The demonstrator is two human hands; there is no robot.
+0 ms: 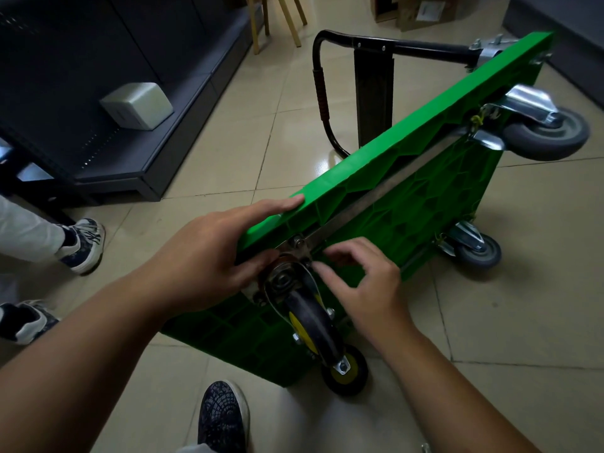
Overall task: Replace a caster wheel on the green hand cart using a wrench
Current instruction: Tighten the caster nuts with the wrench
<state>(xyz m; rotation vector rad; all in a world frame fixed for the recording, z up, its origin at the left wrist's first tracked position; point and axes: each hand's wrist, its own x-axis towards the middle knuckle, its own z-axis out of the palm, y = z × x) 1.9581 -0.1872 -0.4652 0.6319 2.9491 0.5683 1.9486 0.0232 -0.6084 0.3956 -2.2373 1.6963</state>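
Observation:
The green hand cart [408,197] stands on its long edge on the tiled floor, ribbed underside toward me. A black caster wheel with a yellow hub [313,318] sits at the near corner on a metal mounting plate [295,248]. My left hand [212,256] holds the cart's near upper edge, fingers over the top and thumb by the plate. My right hand [362,286] is at the plate's right side, fingertips curled and pinching at something small there; what it is stays hidden. No wrench is in view.
Two grey casters [549,132] [477,253] stick out at the cart's far end, and a second black-and-yellow wheel [346,371] rests on the floor. The black handle [343,60] is folded out behind. Dark shelving [114,109] stands left. Another person's shoes [85,243] are nearby; my shoe [222,416] is below.

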